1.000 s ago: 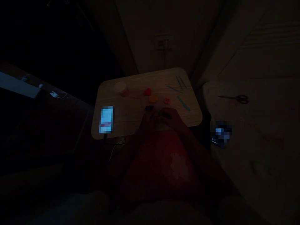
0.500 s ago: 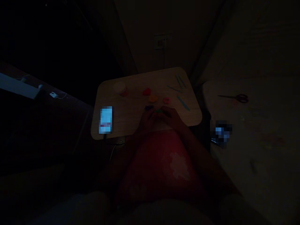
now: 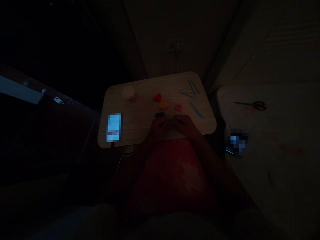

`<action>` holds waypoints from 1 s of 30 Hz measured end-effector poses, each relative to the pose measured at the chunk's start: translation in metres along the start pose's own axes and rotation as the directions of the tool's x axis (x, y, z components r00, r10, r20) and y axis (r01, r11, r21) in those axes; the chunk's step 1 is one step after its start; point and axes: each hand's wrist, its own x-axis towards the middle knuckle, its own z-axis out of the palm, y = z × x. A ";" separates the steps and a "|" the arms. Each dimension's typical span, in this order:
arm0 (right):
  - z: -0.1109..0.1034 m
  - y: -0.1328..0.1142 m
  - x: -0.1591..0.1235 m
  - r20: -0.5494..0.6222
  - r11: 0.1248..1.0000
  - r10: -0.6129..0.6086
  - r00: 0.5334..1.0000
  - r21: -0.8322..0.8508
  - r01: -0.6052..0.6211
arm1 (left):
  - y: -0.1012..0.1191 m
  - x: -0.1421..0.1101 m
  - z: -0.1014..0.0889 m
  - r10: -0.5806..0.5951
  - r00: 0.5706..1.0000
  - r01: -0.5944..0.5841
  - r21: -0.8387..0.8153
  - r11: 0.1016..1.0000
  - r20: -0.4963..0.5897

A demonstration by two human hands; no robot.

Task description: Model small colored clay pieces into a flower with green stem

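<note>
Now, far left on the table (image 3: 140, 121), a phone (image 3: 113, 127) glows, with a pale tub (image 3: 128, 93) behind it. Next, the left hand (image 3: 157, 128), fingers curled by the green piece (image 3: 171, 119); beyond lie red (image 3: 157, 97), purple (image 3: 159, 115) and orange lumps (image 3: 164, 105). That green piece sits between both hands' fingertips! A pink ring (image 3: 178, 107) lies just past the right hand (image 3: 184, 125), bent inward; too dark to tell if either hand pinches. Rightward: thin sticks (image 3: 187, 95), blue knife (image 3: 196, 110), then scissors (image 3: 250, 105) well apart.

Worktop (image 3: 140, 123) occupied by tub (image 3: 129, 94), lit phone (image 3: 113, 127), red lump (image 3: 157, 97), orange lump (image 3: 164, 105), pink piece (image 3: 176, 107), dark piece (image 3: 159, 115); blue tools (image 3: 196, 110) laid right.
</note>
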 end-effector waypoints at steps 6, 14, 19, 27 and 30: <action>0.002 0.003 0.001 -0.058 0.995 0.038 0.998 0.099 -0.032 | 0.007 0.003 0.002 -0.050 0.992 0.045 -0.041 0.998 -0.116; -0.002 0.006 0.002 0.021 0.990 0.079 0.997 0.116 -0.081 | 0.012 0.003 0.000 -0.059 0.964 0.024 -0.137 0.990 -0.260; 0.000 0.004 0.004 -0.030 0.998 0.043 0.999 0.037 -0.042 | 0.009 0.002 0.001 0.043 0.966 -0.074 -0.110 0.991 -0.255; 0.001 0.004 0.004 -0.069 0.999 0.043 0.997 0.020 -0.041 | 0.001 -0.001 0.004 0.035 0.991 -0.049 -0.106 0.993 -0.125; 0.002 0.006 0.003 -0.053 0.991 0.044 0.998 0.130 -0.037 | 0.003 0.000 0.002 0.038 0.993 -0.048 -0.089 0.995 -0.110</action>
